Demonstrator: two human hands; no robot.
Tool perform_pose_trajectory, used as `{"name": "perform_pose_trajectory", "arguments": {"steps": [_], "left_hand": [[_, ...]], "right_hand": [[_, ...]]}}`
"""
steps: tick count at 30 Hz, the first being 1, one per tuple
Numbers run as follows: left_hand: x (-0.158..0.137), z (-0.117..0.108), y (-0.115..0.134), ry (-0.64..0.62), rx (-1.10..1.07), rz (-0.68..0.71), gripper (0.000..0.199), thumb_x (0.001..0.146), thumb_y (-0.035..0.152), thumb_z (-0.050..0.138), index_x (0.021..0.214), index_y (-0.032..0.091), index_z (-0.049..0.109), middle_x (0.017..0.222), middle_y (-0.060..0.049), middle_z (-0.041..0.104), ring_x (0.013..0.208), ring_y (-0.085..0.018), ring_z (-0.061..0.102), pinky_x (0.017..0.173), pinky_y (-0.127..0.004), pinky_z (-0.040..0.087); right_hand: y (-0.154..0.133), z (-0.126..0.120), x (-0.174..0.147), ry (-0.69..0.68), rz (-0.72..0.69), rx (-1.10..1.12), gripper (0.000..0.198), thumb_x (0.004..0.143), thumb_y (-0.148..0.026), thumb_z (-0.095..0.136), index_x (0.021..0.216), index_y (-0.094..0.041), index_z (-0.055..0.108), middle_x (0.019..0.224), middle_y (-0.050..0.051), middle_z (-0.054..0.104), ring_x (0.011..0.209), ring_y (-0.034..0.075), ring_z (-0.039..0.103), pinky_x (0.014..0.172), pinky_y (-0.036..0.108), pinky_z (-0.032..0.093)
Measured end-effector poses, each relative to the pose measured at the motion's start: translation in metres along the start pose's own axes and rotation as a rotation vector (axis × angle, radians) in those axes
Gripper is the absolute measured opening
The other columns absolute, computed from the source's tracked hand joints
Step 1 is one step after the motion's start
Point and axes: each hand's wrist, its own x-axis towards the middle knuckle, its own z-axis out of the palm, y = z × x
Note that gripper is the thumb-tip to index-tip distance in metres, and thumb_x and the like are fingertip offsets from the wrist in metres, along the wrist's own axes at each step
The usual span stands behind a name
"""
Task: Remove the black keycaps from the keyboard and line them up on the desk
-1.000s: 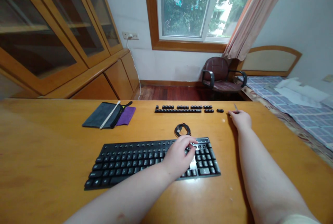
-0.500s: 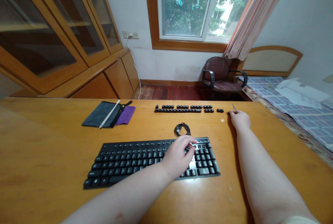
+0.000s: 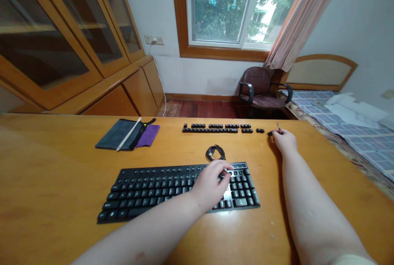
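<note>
A black keyboard [image 3: 147, 193] lies across the desk, its upper rows showing places with keycaps off. Resting on its right part, my left hand [image 3: 212, 185] has bent fingers, with a gap between thumb and forefinger. Farther out at the right, my right hand [image 3: 285, 141] is closed around a slim pointed tool [image 3: 278, 126], whose exact kind I cannot make out. At those fingertips is a small black keycap [image 3: 270, 133]; whether it is held or touches the desk is unclear. Left of it, loose keycaps [image 3: 212, 131] stand in two rows, ending in a small pair [image 3: 260, 131].
A coiled black cable [image 3: 215, 153] lies behind the keyboard. At the left, a grey pouch [image 3: 115, 133] carries a pale stick [image 3: 129, 133], beside a purple cloth [image 3: 148, 136]. Beyond the desk [image 3: 55, 174] stand a chair [image 3: 260, 86] and a bed [image 3: 347, 109].
My right hand has shifted slightly, and the black keycap at its fingertips shows more clearly. The left hand stays on the keyboard.
</note>
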Motion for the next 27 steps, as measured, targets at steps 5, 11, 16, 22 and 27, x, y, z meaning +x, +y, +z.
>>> {"name": "perform_pose_trajectory", "arguments": {"steps": [5, 11, 16, 22, 27], "left_hand": [[0.000, 0.000, 0.001, -0.007, 0.000, -0.003, 0.019, 0.083, 0.013, 0.048, 0.096, 0.020, 0.060, 0.104, -0.006, 0.061, 0.088, -0.016, 0.060, 0.086, -0.033, 0.049], [0.001, 0.000, 0.001, -0.012, 0.014, 0.001, 0.019, 0.082, 0.012, 0.048, 0.094, 0.021, 0.060, 0.103, -0.005, 0.061, 0.090, -0.015, 0.059, 0.086, -0.032, 0.048], [0.002, -0.001, 0.002, -0.020, 0.023, -0.001, 0.018, 0.082, 0.012, 0.049, 0.093, 0.020, 0.061, 0.101, -0.004, 0.062, 0.091, -0.016, 0.059, 0.086, -0.031, 0.047], [0.001, 0.000, 0.002, -0.025, 0.036, -0.001, 0.017, 0.083, 0.013, 0.049, 0.092, 0.020, 0.061, 0.100, -0.004, 0.063, 0.092, -0.016, 0.059, 0.086, -0.030, 0.047], [0.002, 0.000, 0.001, -0.034, 0.047, -0.006, 0.015, 0.083, 0.014, 0.050, 0.091, 0.020, 0.061, 0.098, -0.003, 0.064, 0.093, -0.016, 0.059, 0.086, -0.030, 0.046]], "right_hand": [[-0.003, 0.000, 0.000, -0.059, -0.016, -0.069, 0.033, 0.064, -0.032, 0.060, 0.091, -0.016, 0.072, 0.072, 0.008, 0.069, 0.064, 0.020, 0.060, 0.059, 0.028, 0.043], [-0.002, 0.004, 0.004, -0.037, -0.063, -0.158, 0.029, 0.068, -0.033, 0.062, 0.092, -0.021, 0.072, 0.084, 0.007, 0.070, 0.075, 0.021, 0.061, 0.064, 0.029, 0.044], [-0.004, 0.006, 0.001, -0.026, -0.092, -0.231, 0.029, 0.070, -0.031, 0.060, 0.095, -0.022, 0.072, 0.087, 0.008, 0.070, 0.076, 0.022, 0.061, 0.061, 0.029, 0.042], [-0.003, 0.009, 0.002, 0.007, -0.141, -0.274, 0.030, 0.073, -0.025, 0.056, 0.097, -0.020, 0.072, 0.091, 0.011, 0.070, 0.077, 0.022, 0.061, 0.063, 0.029, 0.043], [-0.004, 0.010, 0.001, 0.005, -0.197, -0.305, 0.029, 0.075, -0.027, 0.055, 0.097, -0.019, 0.072, 0.093, 0.012, 0.070, 0.078, 0.023, 0.062, 0.065, 0.029, 0.044]]}}
